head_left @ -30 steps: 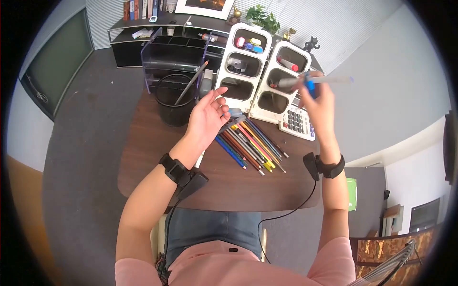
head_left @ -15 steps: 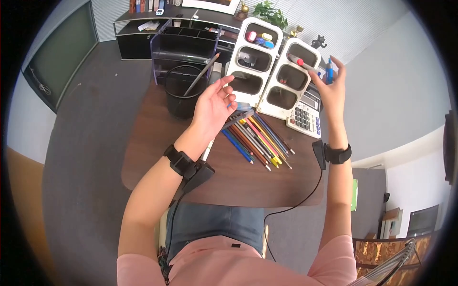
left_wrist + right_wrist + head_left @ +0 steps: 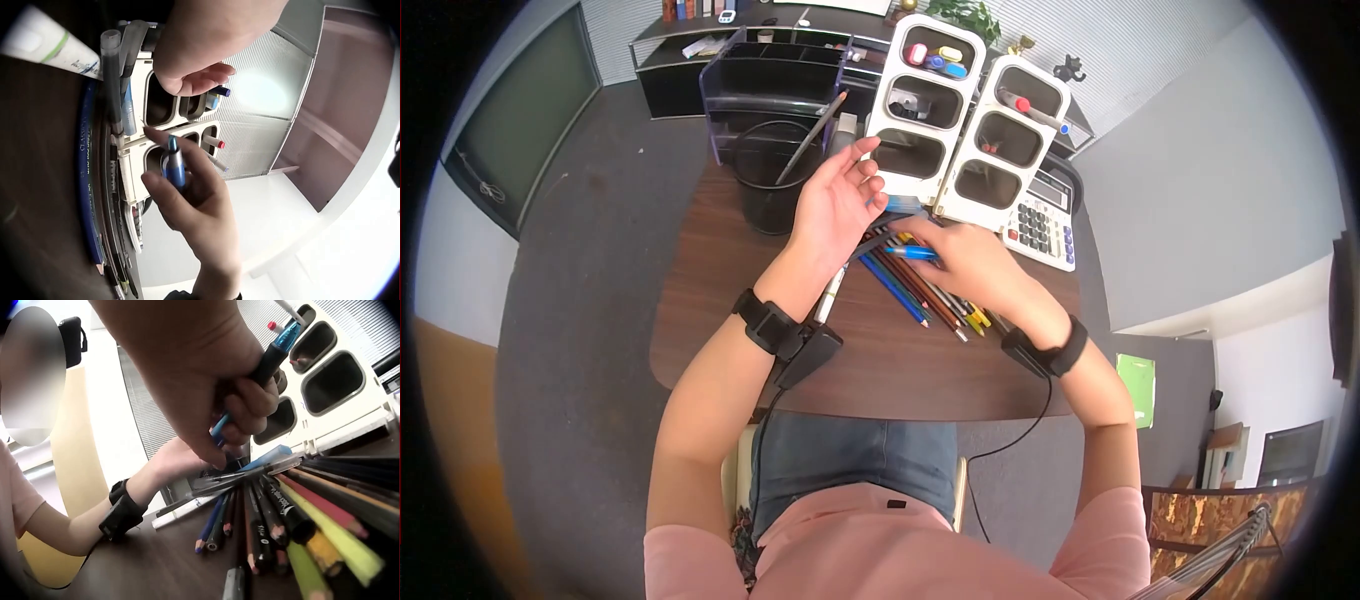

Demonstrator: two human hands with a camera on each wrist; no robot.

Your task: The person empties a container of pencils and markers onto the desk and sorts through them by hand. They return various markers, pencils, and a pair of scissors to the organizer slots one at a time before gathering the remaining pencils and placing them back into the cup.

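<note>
My right hand (image 3: 980, 268) pinches a blue pen (image 3: 914, 253) above the near end of the organizer and the bundle of coloured pencils (image 3: 910, 296). The curled fingers around the pen (image 3: 275, 359) show in the right wrist view. My left hand (image 3: 830, 212) is raised left of the organizer, palm up, fingers loosely bent and holding nothing. A white six-compartment organizer (image 3: 951, 186) stands behind both hands; markers lie in its far left compartment, and a red-ended marker and a blue-tipped pen (image 3: 1046, 119) in the far right one. Clear-bodied pens (image 3: 250, 472) lie across the pencils.
A black mesh cup (image 3: 772, 205) with one pencil stands at the left, before a dark tiered rack (image 3: 770, 80). A calculator (image 3: 1040, 232) lies right of the organizer. A white marker (image 3: 831, 296) lies below my left wrist. The table's front edge is near my body.
My right hand has come from the organizer's right side down and left over the pencils, still with the blue pen. The blue-tipped pen it held earlier now rests in the far right compartment.
</note>
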